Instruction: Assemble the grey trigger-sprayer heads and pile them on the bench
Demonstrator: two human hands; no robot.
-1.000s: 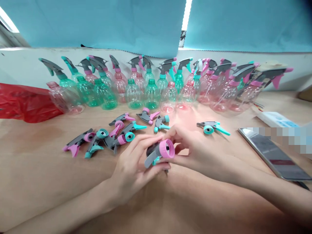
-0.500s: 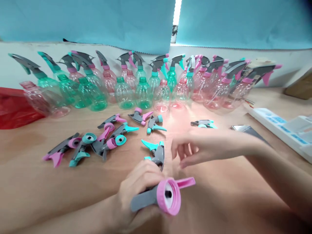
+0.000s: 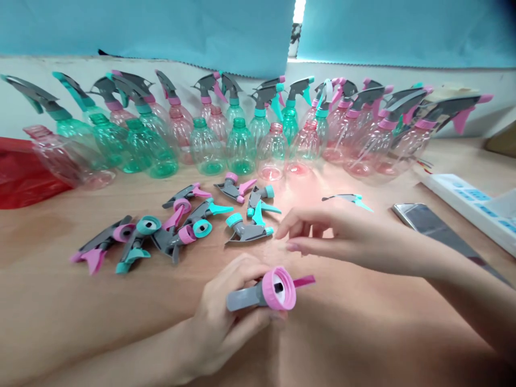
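My left hand grips a grey spray head with a pink cap and pink trigger, cap opening facing me, low over the wooden table. My right hand hovers just right of a grey and teal spray head lying on the table; its fingers are loosely curled and hold nothing. Another teal spray head lies just behind that hand.
Several loose spray heads lie left of centre. A row of pink and green spray bottles lines the back wall. A red bag sits far left. A phone and a white power strip lie at right.
Both hands held the pink-capped head together; the right hand let go and moved away. A teal head now lies on its side near the right fingertips. The left hand keeps the pink head.
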